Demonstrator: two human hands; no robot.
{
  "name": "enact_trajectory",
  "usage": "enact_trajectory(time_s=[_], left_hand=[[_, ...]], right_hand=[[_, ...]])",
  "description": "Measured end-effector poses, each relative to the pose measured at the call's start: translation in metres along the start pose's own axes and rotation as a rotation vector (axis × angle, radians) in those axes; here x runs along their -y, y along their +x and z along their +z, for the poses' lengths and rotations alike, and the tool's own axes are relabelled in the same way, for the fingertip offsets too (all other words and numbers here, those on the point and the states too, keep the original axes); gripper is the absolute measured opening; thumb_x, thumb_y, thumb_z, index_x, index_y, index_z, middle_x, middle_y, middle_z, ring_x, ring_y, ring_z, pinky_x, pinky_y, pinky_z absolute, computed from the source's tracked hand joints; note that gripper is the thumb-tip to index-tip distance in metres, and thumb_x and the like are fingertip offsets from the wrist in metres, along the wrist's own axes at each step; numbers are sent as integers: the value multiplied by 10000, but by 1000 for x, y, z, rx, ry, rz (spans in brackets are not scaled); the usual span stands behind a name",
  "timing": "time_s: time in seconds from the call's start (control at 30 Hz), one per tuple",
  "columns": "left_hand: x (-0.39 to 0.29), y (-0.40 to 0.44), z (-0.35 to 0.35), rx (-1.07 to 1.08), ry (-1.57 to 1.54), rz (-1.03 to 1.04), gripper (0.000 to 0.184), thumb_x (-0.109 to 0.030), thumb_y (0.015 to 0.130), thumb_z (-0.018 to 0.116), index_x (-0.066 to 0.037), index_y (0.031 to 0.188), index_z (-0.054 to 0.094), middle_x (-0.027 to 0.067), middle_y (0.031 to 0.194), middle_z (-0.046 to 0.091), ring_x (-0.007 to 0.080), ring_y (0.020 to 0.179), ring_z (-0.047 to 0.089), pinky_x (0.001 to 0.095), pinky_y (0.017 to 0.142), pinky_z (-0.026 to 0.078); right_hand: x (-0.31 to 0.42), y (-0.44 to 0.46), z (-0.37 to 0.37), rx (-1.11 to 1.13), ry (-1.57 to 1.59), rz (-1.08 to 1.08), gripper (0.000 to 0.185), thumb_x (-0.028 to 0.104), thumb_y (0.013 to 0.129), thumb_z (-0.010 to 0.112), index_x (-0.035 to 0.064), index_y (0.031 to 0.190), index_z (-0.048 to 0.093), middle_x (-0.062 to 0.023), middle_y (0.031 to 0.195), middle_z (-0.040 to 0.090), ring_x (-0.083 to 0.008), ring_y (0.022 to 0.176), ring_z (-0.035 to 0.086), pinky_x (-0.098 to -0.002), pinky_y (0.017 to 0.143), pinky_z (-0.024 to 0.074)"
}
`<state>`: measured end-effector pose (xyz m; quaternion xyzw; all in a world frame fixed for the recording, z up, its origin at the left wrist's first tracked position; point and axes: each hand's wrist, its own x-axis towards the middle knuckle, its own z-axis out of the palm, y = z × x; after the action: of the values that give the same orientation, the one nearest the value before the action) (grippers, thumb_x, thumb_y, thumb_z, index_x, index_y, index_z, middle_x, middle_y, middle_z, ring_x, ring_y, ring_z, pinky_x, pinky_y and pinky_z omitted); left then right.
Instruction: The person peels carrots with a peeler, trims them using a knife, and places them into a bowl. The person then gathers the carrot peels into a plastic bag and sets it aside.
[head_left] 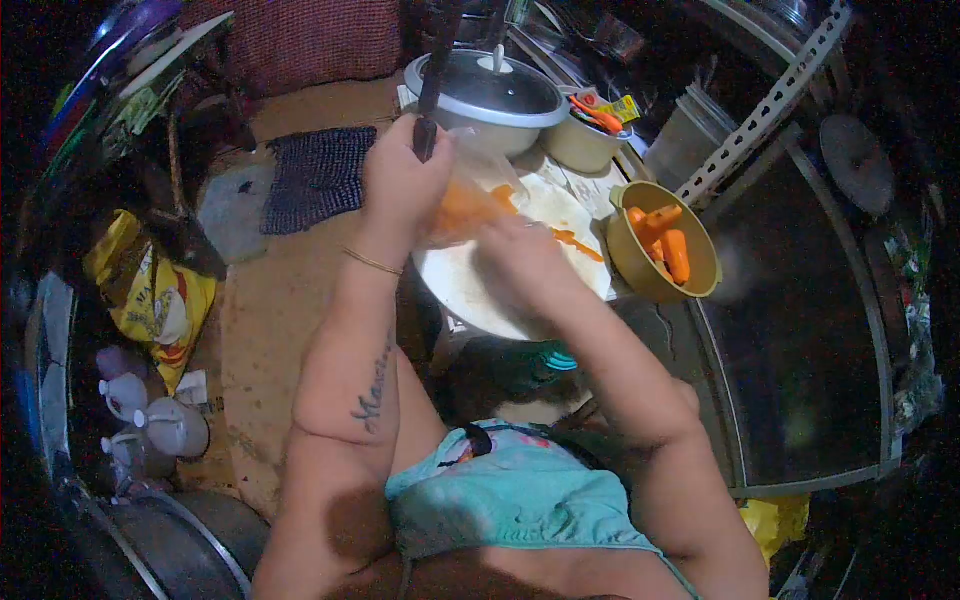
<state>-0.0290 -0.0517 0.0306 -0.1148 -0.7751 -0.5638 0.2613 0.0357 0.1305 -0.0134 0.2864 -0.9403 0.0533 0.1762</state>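
My left hand [405, 170] is closed around a dark-handled knife [428, 138], its long dark blade pointing up and away. A clear plastic bag [482, 165] hangs at the same hand, with orange carrot pieces [458, 212] showing in or behind it. Below lies a white round board [465, 295]. Over the board, beside the bag, is my right hand [520, 255], smeared by motion; whether its fingers grip anything is unclear. Orange carrot strips [580, 245] lie on the board just right of that hand.
A yellowish bowl [625, 265] of whole carrots [677, 255] stands at the board's right. Behind are a glass-lidded pot [480, 125] and a cream container [585, 150] with carrots and packets. A dark panel [790, 330] stands right; white jugs [175, 428] stand left.
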Motion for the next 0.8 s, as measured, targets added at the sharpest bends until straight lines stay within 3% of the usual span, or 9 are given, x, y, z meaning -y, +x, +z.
enact_trajectory(time_s=[0.03, 0.1, 0.23, 0.27, 0.37, 0.53, 0.63, 0.77, 0.8], left_hand=[[-3, -3, 1, -15, -17, -10, 193, -228, 828, 702, -50, 889, 663, 100, 815, 687, 199, 720, 644, 335, 696, 514], [-2, -5, 1, -32, -44, -35, 197, -227, 831, 694, -43, 883, 649, 105, 788, 677, 216, 700, 644, 346, 679, 510], [2, -9, 6, -72, -103, -20, 219, -232, 834, 682, -29, 882, 619, 121, 756, 667, 252, 686, 658, 369, 658, 506], [0, -11, 7, -90, -120, 4, 223, -232, 833, 682, -26, 881, 614, 122, 761, 668, 252, 694, 662, 370, 662, 507], [-2, -12, 8, -65, -69, -30, 231, -239, 828, 687, -28, 875, 607, 122, 764, 668, 249, 702, 664, 370, 662, 506], [-1, -15, 14, -45, -76, -39, 227, -242, 826, 691, -35, 869, 609, 111, 760, 667, 247, 691, 656, 372, 661, 503], [3, -13, 15, 23, -116, -79, 193, -212, 819, 699, -46, 870, 614, 87, 768, 660, 207, 696, 632, 345, 677, 505], [-2, -15, 13, 15, -89, -12, 201, -204, 805, 686, -30, 857, 600, 124, 785, 656, 238, 735, 648, 365, 685, 499], [-1, -16, 13, 26, -107, -2, 174, -182, 803, 684, -36, 856, 605, 98, 779, 654, 209, 723, 636, 348, 686, 501]], right_hand=[[-9, -7, -6, 35, -61, 107, 118, 148, 791, 611, 35, 820, 627, -154, 910, 602, -356, 927, 592, -490, 784, 489], [-28, -21, -14, -110, -26, 164, 142, 178, 772, 642, 37, 775, 629, -169, 933, 607, -373, 918, 585, -507, 803, 478], [-43, -32, -20, -276, 108, 416, 281, 290, 812, 672, 55, 966, 682, -233, 1055, 607, -410, 1024, 562, -503, 906, 464], [-45, -34, -16, -252, 86, 482, 429, 408, 830, 661, 32, 1037, 672, -252, 1096, 597, -408, 1088, 548, -477, 950, 455], [-23, -22, -27, 122, 25, 697, 558, 503, 829, 631, 2, 1075, 648, -251, 1112, 590, -410, 1098, 542, -482, 962, 447], [8, -22, -20, 69, -130, 603, 537, 515, 843, 598, 7, 1014, 626, -223, 1052, 585, -393, 1035, 557, -494, 889, 467], [5, -25, -22, 139, -128, 583, 513, 489, 855, 590, 35, 1093, 621, -213, 1061, 581, -400, 1046, 551, -485, 896, 473], [5, -42, -47, 184, -14, 400, 407, 404, 832, 657, 139, 1140, 637, -164, 1055, 600, -371, 974, 592, -448, 858, 490], [0, -47, -49, 192, 39, 364, 392, 375, 834, 664, 157, 1159, 636, -156, 1061, 603, -362, 975, 595, -447, 860, 489]])
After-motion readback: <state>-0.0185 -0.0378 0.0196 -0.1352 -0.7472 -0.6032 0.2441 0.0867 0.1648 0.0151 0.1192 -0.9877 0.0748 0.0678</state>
